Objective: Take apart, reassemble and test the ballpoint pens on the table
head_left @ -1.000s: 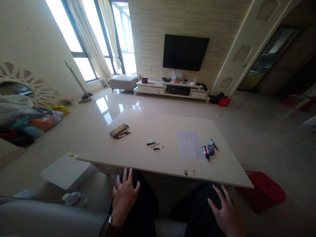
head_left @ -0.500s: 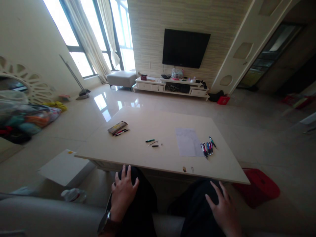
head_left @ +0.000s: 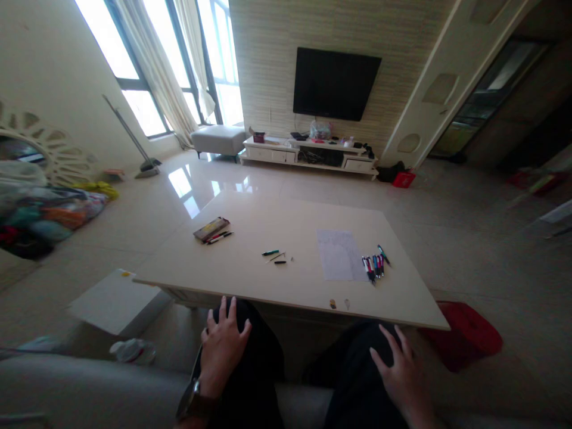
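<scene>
My left hand [head_left: 223, 345] rests with spread fingers on my left knee, a watch [head_left: 190, 400] on its wrist. On the other knee lies my right hand [head_left: 402, 369], fingers apart and holding nothing. Before me on the low table [head_left: 250, 286] are a green pen part [head_left: 270, 253], a thin refill [head_left: 276, 257] and a short black piece [head_left: 280, 262]. A sheet of paper [head_left: 339, 256] lies right of these, with several pens [head_left: 373, 267] at its right edge. Two small items, one yellowish [head_left: 332, 304], sit near the front edge. A pencil case [head_left: 211, 229] with pens beside it is at the left.
A white box [head_left: 118, 304] and a plastic bottle [head_left: 133, 351] stand left of my legs. At the right is a red stool [head_left: 469, 333], partly under the table's corner. A television [head_left: 336, 83] hangs above a low cabinet [head_left: 308, 158] at the far wall.
</scene>
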Available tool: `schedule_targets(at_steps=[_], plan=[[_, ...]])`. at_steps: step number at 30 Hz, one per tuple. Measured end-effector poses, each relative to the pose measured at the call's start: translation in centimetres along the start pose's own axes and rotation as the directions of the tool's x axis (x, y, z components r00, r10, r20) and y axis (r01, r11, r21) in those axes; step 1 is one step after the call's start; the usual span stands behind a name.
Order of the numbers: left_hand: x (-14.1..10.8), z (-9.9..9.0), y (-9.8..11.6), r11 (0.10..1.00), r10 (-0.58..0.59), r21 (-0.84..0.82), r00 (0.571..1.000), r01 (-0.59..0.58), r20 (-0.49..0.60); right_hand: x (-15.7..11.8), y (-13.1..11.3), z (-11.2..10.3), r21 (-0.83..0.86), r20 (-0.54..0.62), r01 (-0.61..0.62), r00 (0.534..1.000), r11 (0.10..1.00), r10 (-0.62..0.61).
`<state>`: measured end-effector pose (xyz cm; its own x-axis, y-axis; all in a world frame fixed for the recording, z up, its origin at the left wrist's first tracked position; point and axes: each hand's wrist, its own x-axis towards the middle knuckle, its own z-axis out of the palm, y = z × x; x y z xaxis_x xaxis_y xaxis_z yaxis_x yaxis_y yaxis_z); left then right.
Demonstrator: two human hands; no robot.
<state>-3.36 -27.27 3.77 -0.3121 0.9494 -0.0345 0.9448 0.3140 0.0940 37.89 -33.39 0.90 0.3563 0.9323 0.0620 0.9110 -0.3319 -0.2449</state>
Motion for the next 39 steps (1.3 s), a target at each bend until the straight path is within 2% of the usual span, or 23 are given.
schedule_targets(at_steps=[10, 21, 30, 36, 39], plan=[[0.1, 0.8, -0.2, 1.000, 0.014, 0.015, 0.999, -0.013, -0.036, -0.1, 0.1, 0.0, -0.011, -0.003, 0.007, 1.000, 1.000, -0.007], [0.0, 0.1, -0.1, 1.000, 0.012, 0.021, 1.000, -0.012, -0.010, -0.1, 0.3, 0.3, -0.041, -0.016, 0.013, 1.000, 0.999, -0.014], [0.0, 0.2, -0.1, 1.000, 0.014, 0.010, 1.000, -0.014, -0.018, 0.1, 0.3, 0.3, -0.034, -0.004, 0.012, 1.000, 0.999, -0.013], [-0.2, 0.6, -0.2, 1.000, 0.023, 0.009, 0.999, -0.023, -0.033, -0.2, 0.4, 0.2, -0.007, -0.023, 0.030, 0.999, 1.000, -0.030], [0.0, 0.4, -0.4, 0.999, 0.027, 0.021, 0.999, -0.026, -0.040, 0.1, -0.4, -0.7, -0.025, -0.083, 0.063, 0.994, 0.998, -0.065]])
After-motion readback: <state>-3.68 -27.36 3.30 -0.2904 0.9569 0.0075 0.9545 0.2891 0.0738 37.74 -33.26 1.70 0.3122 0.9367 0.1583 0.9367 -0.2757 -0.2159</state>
